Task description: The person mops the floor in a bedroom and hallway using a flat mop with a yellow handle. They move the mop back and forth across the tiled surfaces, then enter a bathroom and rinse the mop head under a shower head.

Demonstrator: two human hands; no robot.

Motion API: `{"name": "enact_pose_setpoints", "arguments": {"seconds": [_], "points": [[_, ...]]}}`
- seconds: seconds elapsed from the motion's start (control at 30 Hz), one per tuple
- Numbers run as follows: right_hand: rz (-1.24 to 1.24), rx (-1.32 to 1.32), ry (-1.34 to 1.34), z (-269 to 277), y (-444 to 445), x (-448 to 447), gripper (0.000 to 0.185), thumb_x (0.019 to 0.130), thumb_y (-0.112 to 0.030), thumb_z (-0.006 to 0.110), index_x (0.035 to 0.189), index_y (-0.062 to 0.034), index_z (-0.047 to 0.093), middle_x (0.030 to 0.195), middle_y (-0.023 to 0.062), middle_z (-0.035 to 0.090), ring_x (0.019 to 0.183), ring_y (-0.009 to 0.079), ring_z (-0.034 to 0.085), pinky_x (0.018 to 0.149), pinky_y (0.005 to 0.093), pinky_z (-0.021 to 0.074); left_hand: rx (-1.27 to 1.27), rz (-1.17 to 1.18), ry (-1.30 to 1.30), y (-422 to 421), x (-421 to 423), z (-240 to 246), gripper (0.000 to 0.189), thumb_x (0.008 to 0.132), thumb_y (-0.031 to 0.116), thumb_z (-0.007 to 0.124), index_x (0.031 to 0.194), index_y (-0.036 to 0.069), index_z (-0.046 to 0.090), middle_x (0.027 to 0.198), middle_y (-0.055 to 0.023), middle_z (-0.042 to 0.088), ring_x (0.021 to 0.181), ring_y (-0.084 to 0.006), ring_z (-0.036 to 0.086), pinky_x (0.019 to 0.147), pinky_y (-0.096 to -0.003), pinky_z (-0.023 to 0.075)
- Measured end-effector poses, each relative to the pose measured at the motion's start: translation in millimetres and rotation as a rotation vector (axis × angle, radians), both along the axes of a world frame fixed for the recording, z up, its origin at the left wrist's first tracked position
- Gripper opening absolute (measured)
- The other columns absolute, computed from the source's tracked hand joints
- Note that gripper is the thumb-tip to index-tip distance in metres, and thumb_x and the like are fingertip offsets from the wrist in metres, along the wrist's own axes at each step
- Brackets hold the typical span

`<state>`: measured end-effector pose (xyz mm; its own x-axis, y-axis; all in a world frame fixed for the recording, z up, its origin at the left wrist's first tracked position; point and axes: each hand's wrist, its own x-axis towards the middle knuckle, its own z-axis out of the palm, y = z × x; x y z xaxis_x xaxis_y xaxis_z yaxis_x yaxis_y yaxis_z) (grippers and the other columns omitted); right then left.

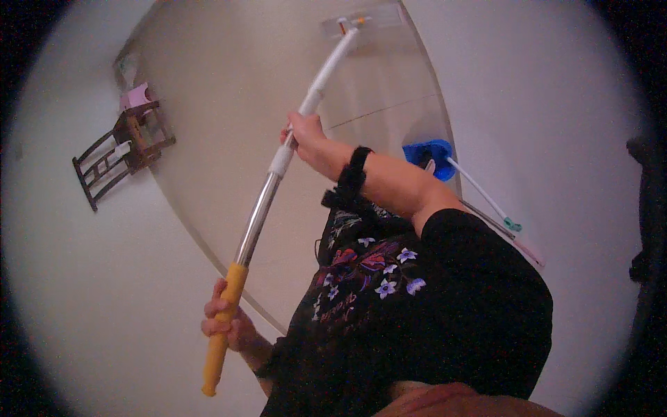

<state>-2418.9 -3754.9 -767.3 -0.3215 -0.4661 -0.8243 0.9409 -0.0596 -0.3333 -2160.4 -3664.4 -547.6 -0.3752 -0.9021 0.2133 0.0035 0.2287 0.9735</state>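
A long-handled flat mop [259, 213] slants across the view, with a yellow grip, a shiny metal tube and a white upper section. My left hand [224, 318] is wrapped around the yellow grip near its lower end. Higher up, my right hand [305, 133] grasps the white section; a black strap circles that forearm. The flat mop head [365, 23] is blurred, out on the beige floor [234, 94] close to the right wall. What is under the head is hidden.
Against the right wall [531, 104] stands a blue dustpan [443, 148] with a white stick handle; a pink-ended pole [526, 251] leans beside it. By the left wall [94, 271] is a dark wooden chair [138, 138], with a pink object [136, 97] next to it.
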Motion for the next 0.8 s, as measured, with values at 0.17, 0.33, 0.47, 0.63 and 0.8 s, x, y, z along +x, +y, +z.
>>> {"name": "enact_pose_setpoints", "arguments": {"seconds": [0.17,0.33,0.47,0.63,0.8], "points": [[0.045,0.095,-0.108,9,26,15,0.018,0.079,-0.012,0.052,0.078,-0.0027,0.037,0.063,0.0073,0.043,0.051,0.0177,0.050,0.042,0.0304,0.0455,0.025,-0.048,-0.025,-13,1,25,0.023,0.076,0.022,0.065,0.079,0.017,0.043,0.092,-0.0060,0.053,0.105,-0.0413,0.047,0.093,-0.0560,0.0325],[-0.076,0.047,-0.132,-6,34,9,0.019,0.081,-0.017,0.051,0.077,-0.0028,0.038,0.062,0.0075,0.045,0.049,0.0179,0.050,0.042,0.0308,0.0445,-0.062,-0.265,-0.119,-25,-12,25,0.024,0.076,0.022,0.065,0.080,0.016,0.043,0.087,-0.0074,0.053,0.100,-0.0395,0.050,0.091,-0.0553,0.0359],[-0.054,0.039,-0.134,-13,33,-5,0.017,0.081,-0.018,0.048,0.075,-0.0034,0.041,0.061,0.0094,0.048,0.049,0.0179,0.049,0.042,0.0300,0.0439,-0.066,-0.296,-0.050,-22,-22,17,0.022,0.077,0.020,0.064,0.081,0.015,0.043,0.087,-0.0078,0.054,0.102,-0.0404,0.050,0.092,-0.0545,0.0355],[-0.013,-0.021,-0.069,-20,20,-33,0.014,0.079,-0.016,0.047,0.075,-0.0033,0.042,0.057,0.0095,0.048,0.048,0.0181,0.050,0.041,0.0293,0.0441,-0.078,-0.267,-0.010,-21,-38,5,0.019,0.078,0.009,0.061,0.080,0.015,0.043,0.089,-0.0069,0.054,0.109,-0.0397,0.046,0.094,-0.0537,0.0348],[0.018,-0.073,-0.054,-35,-6,-75,0.015,0.080,-0.015,0.048,0.074,-0.0041,0.040,0.056,0.0078,0.046,0.048,0.0182,0.050,0.040,0.0301,0.0455,-0.139,-0.345,0.083,-23,-70,-15,0.024,0.074,-0.003,0.059,0.080,0.014,0.044,0.092,-0.0075,0.055,0.112,-0.0416,0.043,0.094,-0.0530,0.0350]]}}
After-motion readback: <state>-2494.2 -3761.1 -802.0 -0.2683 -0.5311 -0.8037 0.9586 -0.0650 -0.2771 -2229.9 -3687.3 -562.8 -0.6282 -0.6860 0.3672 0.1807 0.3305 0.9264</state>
